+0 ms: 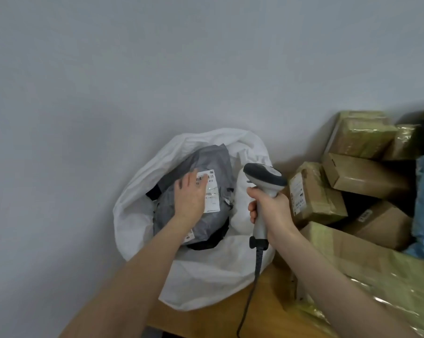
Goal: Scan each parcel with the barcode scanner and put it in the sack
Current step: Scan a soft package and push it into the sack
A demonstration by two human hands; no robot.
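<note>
Resting flat with fingers straight, your left hand lies on the grey parcel, which sits inside the open white sack, label up. Your right hand grips the handle of the scanner, fingers curled round it, just right of the sack's mouth. Further right of the sack, cardboard boxes are piled.

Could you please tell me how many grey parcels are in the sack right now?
1: the grey parcel lies in the mouth of the white sack, under the left hand. Dark shapes beneath it may hide more.
</note>
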